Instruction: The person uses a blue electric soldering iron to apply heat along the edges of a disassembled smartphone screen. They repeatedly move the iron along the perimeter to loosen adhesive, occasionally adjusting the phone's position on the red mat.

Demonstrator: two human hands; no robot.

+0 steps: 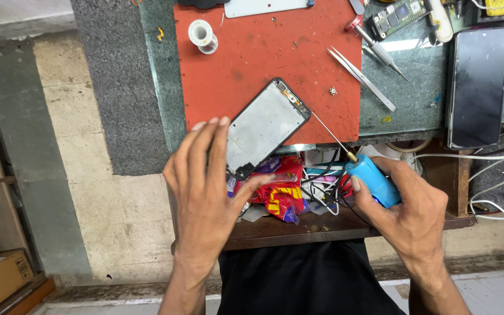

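Note:
My left hand [208, 186] grips a phone frame [266, 125] with a black rim and a bare grey inner plate; fingers lie along its left edge and the thumb sits under its lower corner. The frame is tilted, its upper part over the red work mat [252, 64]. My right hand [406, 210] is closed around the blue handle of a soldering iron [371, 178]. The iron's thin metal tip [326, 128] points up-left and ends close to the frame's right edge.
On the mat lie a solder spool [203, 36] and a small screw [333, 91]. Tweezers [361, 79], a screwdriver [376, 48], a circuit board [398, 16] and a dark phone [478, 86] rest on the glass bench. An open drawer below holds wires and wrappers [287, 195].

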